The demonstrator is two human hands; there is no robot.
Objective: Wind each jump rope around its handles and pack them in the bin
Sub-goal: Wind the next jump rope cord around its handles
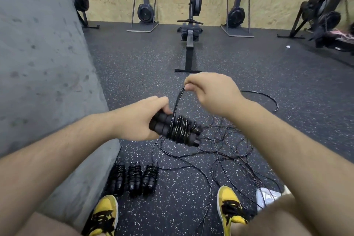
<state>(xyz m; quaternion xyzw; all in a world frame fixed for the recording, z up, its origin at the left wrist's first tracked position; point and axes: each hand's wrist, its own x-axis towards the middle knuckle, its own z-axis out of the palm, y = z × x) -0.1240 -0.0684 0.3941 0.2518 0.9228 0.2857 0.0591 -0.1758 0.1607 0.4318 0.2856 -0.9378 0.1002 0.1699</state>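
Left hand (138, 119) grips paired foam handles (162, 122) above the floor (249, 63), right hand (208, 92) pinches the rope (177, 101) loop; rope looks light, thin, springy, probably slick — hold handles, keep tension.

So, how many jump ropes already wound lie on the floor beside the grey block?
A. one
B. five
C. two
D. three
D: three wound bundles lie in a row on the floor by the grey block, while the left hand holds a fourth, partly wound, and the right hand pinches its cord.
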